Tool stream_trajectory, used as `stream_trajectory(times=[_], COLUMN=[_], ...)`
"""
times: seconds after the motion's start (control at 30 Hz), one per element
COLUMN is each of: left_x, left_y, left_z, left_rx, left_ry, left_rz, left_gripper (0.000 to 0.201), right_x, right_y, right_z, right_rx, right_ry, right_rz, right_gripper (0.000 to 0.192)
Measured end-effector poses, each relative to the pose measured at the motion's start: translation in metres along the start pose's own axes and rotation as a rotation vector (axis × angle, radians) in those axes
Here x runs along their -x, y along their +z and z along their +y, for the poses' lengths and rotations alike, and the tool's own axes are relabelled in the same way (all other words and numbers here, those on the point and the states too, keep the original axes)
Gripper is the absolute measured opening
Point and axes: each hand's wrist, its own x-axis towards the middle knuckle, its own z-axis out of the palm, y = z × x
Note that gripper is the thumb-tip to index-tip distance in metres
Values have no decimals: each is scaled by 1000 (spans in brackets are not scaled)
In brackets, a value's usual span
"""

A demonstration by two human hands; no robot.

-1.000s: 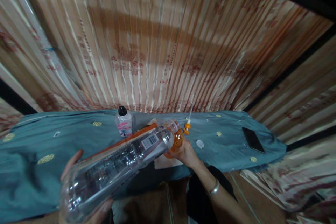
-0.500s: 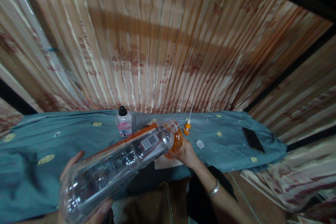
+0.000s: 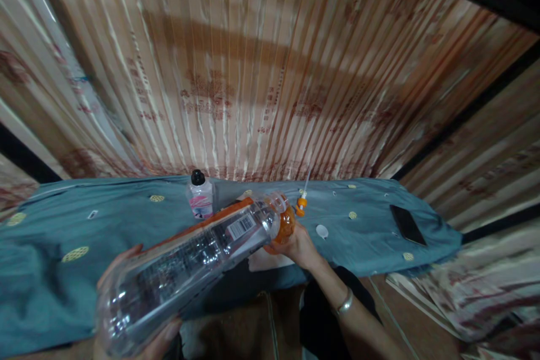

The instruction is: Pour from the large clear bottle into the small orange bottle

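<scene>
My left hand is closed around the base of a large clear plastic bottle with a barcode label. The bottle is tilted, its base towards me and its neck pointing up and to the right. At its mouth, my right hand grips a small see-through orange bottle. The two necks meet or overlap; whether they touch I cannot tell. Just beyond, an orange and white pump head with a thin tube lies on the teal bedsheet. A round white disc lies close to my right hand.
A clear bottle with a black cap and pink label stands behind the large bottle. A dark phone lies at the right. Pleated patterned curtains hang along the back, and a pale pinkish flat piece lies under my right hand.
Almost nothing differs. The fingers of my left hand have shifted slightly along the large bottle, and both bottles keep their position.
</scene>
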Motion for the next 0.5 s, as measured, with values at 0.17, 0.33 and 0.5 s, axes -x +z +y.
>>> stream_trajectory(times=[0.17,0.33,0.5], left_x=[3,0,-3], left_y=[-1,-2,-3], left_z=[-2,0,3], left_rx=[-1,-3,-29], left_ry=[-8,22,42], left_rz=[16,12,-56], left_gripper=[86,89,88], right_x=[1,1,1], right_y=[0,0,0], right_z=[3,2,2], right_rx=[-18,-55,-58], right_ry=[23,51,67], right_rz=[-14,-21,-31], right_gripper=[40,38,30])
